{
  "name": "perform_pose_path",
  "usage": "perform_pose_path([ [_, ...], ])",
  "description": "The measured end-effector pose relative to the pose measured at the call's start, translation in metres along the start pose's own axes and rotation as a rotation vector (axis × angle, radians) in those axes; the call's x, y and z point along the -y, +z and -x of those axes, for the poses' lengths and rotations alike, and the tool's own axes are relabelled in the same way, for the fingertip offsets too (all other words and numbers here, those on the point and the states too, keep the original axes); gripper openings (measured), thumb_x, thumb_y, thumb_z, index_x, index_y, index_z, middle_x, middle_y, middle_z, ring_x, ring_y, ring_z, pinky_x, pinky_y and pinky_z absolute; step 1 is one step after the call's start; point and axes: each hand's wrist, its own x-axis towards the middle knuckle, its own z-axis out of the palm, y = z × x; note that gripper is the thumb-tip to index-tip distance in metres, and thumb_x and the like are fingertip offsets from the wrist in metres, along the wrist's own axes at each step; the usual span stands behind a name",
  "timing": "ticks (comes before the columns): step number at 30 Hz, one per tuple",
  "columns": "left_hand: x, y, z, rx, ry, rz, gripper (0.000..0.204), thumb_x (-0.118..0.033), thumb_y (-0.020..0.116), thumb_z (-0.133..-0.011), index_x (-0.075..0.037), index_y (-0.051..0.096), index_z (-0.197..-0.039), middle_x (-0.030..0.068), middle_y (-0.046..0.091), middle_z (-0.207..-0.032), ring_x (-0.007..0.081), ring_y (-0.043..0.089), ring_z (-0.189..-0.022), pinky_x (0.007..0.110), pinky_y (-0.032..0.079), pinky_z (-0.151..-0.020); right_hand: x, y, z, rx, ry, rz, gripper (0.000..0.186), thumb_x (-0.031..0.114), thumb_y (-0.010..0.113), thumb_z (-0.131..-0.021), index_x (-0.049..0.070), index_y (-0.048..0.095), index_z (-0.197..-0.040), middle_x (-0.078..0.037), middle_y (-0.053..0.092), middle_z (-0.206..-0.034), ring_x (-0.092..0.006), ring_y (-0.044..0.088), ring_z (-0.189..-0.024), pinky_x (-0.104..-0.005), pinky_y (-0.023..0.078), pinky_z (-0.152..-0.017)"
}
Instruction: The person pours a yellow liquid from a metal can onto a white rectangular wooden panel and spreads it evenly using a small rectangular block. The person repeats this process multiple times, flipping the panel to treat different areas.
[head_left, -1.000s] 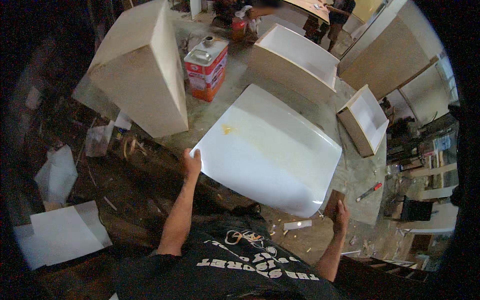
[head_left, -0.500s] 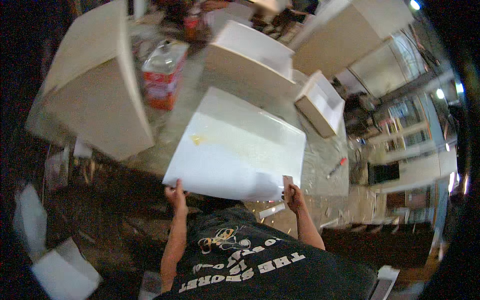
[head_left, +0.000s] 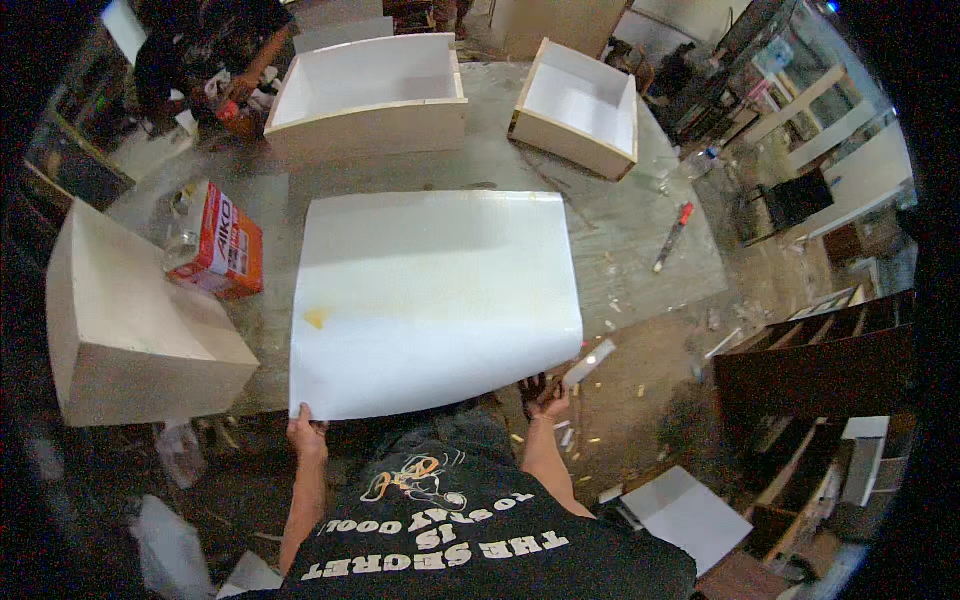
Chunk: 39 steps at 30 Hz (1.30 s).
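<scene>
A large glossy white sheet (head_left: 430,270) lies over the near part of the grey table, with a yellow stain towards its left side. My left hand (head_left: 307,428) pinches its near left corner, thumb on top. Along the near right the sheet's edge curves upward, and there my right hand (head_left: 543,398) is just under it. Its fingers are in shadow and partly covered; a small flat tan piece (head_left: 556,386) appears to be held in them.
On the table (head_left: 640,270) are a red-and-white metal can (head_left: 235,240), a pale box (head_left: 140,320), two open white-lined drawer boxes (head_left: 365,85) (head_left: 580,105) and a red-capped marker (head_left: 675,235). Another person's hand (head_left: 240,88) is at the far left. Scraps and a white strip (head_left: 588,364) litter the floor.
The view has turned, so the sheet now sits squarer to me and lies flatter over the table. My right hand has gone lower, under the sheet's near edge; my left still holds its corner.
</scene>
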Motion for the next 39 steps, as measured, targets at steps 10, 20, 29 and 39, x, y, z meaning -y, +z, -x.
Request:
perform_pose_path([
  [10,0.012,0.007,0.004,-0.025,0.1,-0.081,0.023,-0.024,0.063,-0.099,-0.009,0.056,-0.114,0.0054,0.065,-0.101,0.0181,0.064,-0.079,0.032,0.051,-0.055,0.064,0.042,0.072,0.545,0.283,0.113,0.043,0.037,0.06,-0.094,0.008,0.061,-0.125,-0.008,0.064,-0.111,-0.0264,0.061,-0.104,-0.0465,0.052,-0.089],
  [20,0.046,0.064,0.039,-0.172,0.186,0.066,0.028,-0.02,0.064,-0.097,-0.004,0.055,-0.119,0.0116,0.065,-0.102,0.0214,0.065,-0.074,0.029,0.052,-0.046,0.124,0.217,0.056,0.202,-0.042,0.765,0.038,0.034,0.062,-0.095,0.005,0.062,-0.119,-0.008,0.068,-0.1,-0.0223,0.067,-0.086,-0.0404,0.056,-0.073],
  [29,0.074,0.056,0.02,-0.36,0.28,-0.007,0.038,-0.019,0.065,-0.096,0.006,0.053,-0.122,0.0171,0.065,-0.108,0.0254,0.066,-0.084,0.035,0.055,-0.06,0.133,0.196,0.025,0.144,0.065,0.739,0.041,0.031,0.058,-0.097,0.002,0.058,-0.126,-0.012,0.067,-0.115,-0.0285,0.067,-0.1,-0.046,0.056,-0.086],
  [39,0.062,0.008,0.018,-0.507,0.353,-0.033,0.042,-0.026,0.066,-0.097,0.006,0.055,-0.122,0.0167,0.066,-0.109,0.0249,0.065,-0.09,0.037,0.054,-0.071,0.089,0.177,0.018,0.094,0.105,0.818,0.042,0.03,0.054,-0.099,0.004,0.054,-0.133,-0.012,0.066,-0.116,-0.0287,0.066,-0.098,-0.0446,0.056,-0.084],
])
